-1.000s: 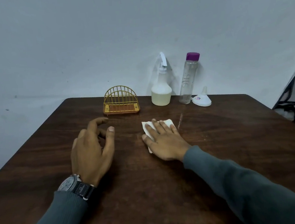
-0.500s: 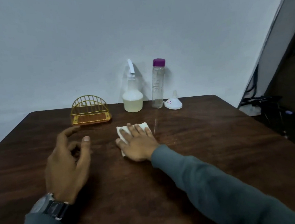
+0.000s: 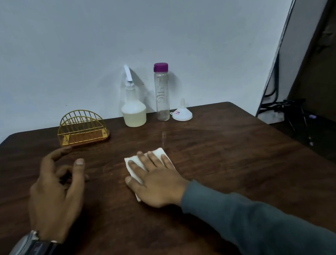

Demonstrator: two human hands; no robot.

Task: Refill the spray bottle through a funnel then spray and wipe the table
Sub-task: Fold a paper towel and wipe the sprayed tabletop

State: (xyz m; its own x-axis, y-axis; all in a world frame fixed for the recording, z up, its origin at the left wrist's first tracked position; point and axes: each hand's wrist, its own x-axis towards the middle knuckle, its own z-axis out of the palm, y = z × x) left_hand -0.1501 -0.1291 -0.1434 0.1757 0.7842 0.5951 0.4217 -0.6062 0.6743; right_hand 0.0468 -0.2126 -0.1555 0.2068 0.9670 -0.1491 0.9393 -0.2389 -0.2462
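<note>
My right hand (image 3: 156,178) lies flat with straight fingers on a folded white tissue (image 3: 132,162) in the middle of the dark wooden table (image 3: 225,153). My left hand (image 3: 55,192) hovers or rests to the left of it, fingers loosely curled, holding nothing; a watch is on that wrist. At the back by the wall stand a white spray bottle (image 3: 133,112) with pale liquid in its base, a clear bottle with a purple cap (image 3: 162,91), and a white funnel (image 3: 182,114) lying mouth down.
A gold wire napkin holder (image 3: 82,128) stands at the back left, just beyond my left fingertips. A faint wet streak (image 3: 163,137) runs on the table in front of the clear bottle. Past the table's right edge are cables and dark equipment (image 3: 294,113).
The view has swung to the right, then settled. My right hand stays pressed on the tissue, and the left hand keeps its loose curl beside it.
</note>
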